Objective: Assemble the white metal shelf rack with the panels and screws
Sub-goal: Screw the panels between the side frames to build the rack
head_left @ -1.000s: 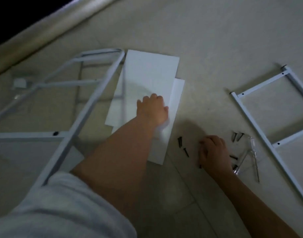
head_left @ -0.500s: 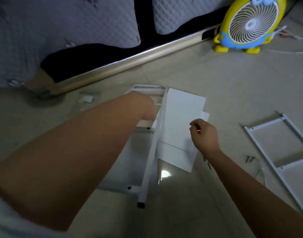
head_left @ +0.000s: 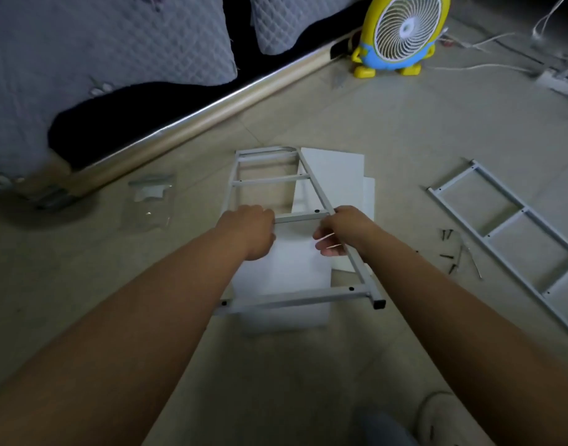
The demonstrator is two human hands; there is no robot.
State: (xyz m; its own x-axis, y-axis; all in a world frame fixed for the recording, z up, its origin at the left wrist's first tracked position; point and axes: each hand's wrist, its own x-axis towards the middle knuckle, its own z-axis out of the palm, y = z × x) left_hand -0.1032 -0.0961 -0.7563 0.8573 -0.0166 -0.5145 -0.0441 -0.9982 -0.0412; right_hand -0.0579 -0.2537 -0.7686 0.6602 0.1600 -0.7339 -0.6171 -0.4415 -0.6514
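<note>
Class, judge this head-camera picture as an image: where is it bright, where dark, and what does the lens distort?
Head view: dim, bluish light overall; the panels are the brightest patch; the gap under the bed is near black; a soft sheen runs along its rail; the forearms swell toward the bottom corners, a wide-angle effect; the screws look small and soft-edged.

No text, label, brand or number can be read anywhere in the frame. The fan [head_left: 405, 30] at the upper right shows only plain yellow and blue, and the clear bag [head_left: 150, 201] at the left is too blurred to show any print.
</note>
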